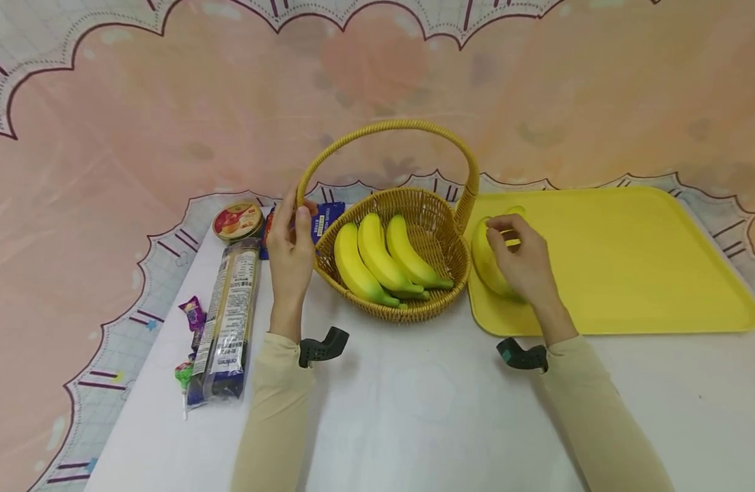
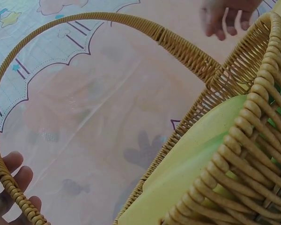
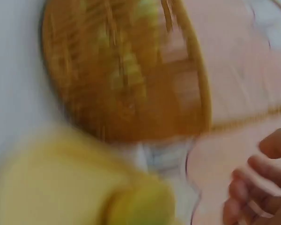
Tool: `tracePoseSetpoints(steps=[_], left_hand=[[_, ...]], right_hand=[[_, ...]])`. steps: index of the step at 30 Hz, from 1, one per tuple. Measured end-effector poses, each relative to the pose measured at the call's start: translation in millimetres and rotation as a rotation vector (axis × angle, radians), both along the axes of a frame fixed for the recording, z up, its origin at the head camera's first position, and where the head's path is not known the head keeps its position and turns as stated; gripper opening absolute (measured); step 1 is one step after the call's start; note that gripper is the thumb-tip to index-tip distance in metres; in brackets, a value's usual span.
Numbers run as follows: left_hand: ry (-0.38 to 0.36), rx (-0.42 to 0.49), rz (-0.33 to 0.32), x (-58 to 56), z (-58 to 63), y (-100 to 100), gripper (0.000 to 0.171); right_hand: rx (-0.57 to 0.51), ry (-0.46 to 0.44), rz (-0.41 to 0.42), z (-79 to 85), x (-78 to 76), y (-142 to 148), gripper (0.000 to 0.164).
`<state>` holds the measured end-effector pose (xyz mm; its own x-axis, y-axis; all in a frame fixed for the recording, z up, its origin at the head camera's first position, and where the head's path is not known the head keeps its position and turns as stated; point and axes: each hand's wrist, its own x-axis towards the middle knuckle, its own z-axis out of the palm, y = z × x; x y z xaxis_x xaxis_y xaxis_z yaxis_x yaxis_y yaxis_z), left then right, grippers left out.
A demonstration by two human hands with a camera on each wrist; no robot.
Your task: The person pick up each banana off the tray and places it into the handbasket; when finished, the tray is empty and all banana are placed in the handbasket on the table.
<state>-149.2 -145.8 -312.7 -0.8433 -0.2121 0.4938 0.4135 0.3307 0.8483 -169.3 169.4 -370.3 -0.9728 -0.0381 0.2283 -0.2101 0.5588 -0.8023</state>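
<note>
My left hand (image 1: pixel 291 260) grips the left side of the arched handle (image 1: pixel 386 126) of a wicker basket (image 1: pixel 408 311). In the left wrist view its fingers (image 2: pixel 21 180) curl about the wrapped handle. Several yellow bananas (image 1: pixel 352 263) with green tips lie side by side in the basket, which stands upright on the white table. My right hand (image 1: pixel 525 263) hovers over the yellow tray (image 1: pixel 648 273), its fingers loosely bent with nothing between them. Under it lies a banana (image 1: pixel 486 266) at the tray's left end, partly hidden by the hand. The right wrist view is blurred.
Left of the basket lie a long clear-and-blue packet (image 1: pixel 226 321), a round tin (image 1: pixel 238 221), a blue packet (image 1: pixel 331 215), a purple-wrapped candy (image 1: pixel 193 313) and a green lollipop (image 1: pixel 184 372). A patterned pink cloth (image 1: pixel 168 137) covers the area behind the table.
</note>
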Motion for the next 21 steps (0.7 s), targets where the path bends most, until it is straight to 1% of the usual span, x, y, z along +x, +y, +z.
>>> tracePoseSetpoints(steps=[1, 3, 6, 8, 10, 12, 15, 19, 21], left_hand=[[0.001, -0.002, -0.002, -0.3, 0.7, 0.3, 0.040], [0.002, -0.007, -0.003, -0.5, 1.0, 0.6, 0.040], [0.005, -0.011, -0.003, 0.1, 1.4, 0.2, 0.040], [-0.003, -0.004, 0.001, 1.2, -0.2, -1.5, 0.040], [-0.010, 0.008, -0.002, 2.0, -1.1, -2.5, 0.041], [-0.016, 0.017, -0.002, 2.2, -1.9, -2.6, 0.041], [-0.009, 0.017, 0.002, 2.6, -2.0, -1.6, 0.040], [0.005, -0.001, 0.007, 0.8, 0.0, -0.1, 0.039], [0.007, -0.003, 0.004, -0.4, 1.1, 0.4, 0.039]], right_hand=[[0.025, -0.037, -0.007, -1.3, -1.6, 10.0, 0.039], [0.084, -0.145, -0.002, -6.3, -4.7, 28.2, 0.053], [0.183, -0.323, 0.050, -18.2, -8.5, 48.1, 0.073], [0.215, -0.408, 0.065, -26.4, -8.7, 54.0, 0.079], [0.230, -0.460, 0.084, -29.8, -6.8, 58.2, 0.081], [0.235, -0.477, 0.088, -28.3, -2.6, 61.5, 0.080], [0.219, -0.470, 0.093, -21.8, 7.3, 67.2, 0.074], [0.190, -0.424, 0.090, -12.2, 25.8, 71.3, 0.069], [0.180, -0.388, 0.096, -6.9, 35.6, 71.7, 0.067]])
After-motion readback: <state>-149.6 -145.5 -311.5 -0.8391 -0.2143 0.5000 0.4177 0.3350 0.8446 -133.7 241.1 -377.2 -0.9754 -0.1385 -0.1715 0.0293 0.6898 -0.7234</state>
